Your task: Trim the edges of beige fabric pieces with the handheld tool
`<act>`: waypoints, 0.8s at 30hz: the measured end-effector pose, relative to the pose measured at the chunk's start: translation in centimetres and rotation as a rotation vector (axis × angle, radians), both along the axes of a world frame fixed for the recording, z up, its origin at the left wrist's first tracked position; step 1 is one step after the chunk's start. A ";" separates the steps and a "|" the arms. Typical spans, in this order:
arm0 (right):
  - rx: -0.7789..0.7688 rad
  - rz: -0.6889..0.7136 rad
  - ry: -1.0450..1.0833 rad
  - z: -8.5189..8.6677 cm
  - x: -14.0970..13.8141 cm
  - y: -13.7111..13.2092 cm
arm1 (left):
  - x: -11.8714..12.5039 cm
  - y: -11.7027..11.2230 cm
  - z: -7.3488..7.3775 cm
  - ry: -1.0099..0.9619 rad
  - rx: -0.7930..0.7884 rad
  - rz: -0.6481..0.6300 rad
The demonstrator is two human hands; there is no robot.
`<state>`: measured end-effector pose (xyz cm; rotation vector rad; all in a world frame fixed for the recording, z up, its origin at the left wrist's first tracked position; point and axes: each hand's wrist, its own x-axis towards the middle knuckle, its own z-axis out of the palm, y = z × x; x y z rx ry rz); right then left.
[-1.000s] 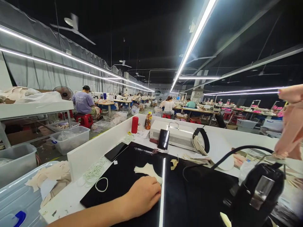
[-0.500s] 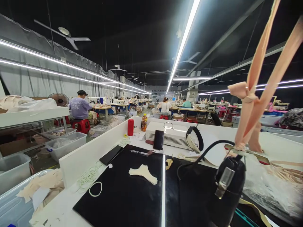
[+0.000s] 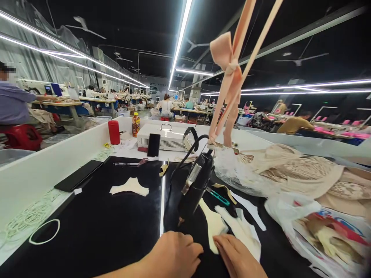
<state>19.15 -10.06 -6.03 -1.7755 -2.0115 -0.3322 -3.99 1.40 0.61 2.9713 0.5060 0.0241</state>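
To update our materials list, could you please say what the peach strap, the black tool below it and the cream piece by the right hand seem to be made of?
Peach strap: soft, matte, likely fabric, since it folds and knots. Black tool: smooth, faintly shiny, so probably plastic; its bright silvery fitting looks metallic. Cream piece: matte fabric or thin foam; plain surface leaves it open.

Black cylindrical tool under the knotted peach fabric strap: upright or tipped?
Tilted. The black cylindrical tool slants, its top near the peach strap lying right of its copper-coloured tip in the picture.
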 end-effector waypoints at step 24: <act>-0.057 -0.114 0.477 2.6 -2.2 0.4 | 1.3 -0.1 -0.2 -0.092 0.020 -0.062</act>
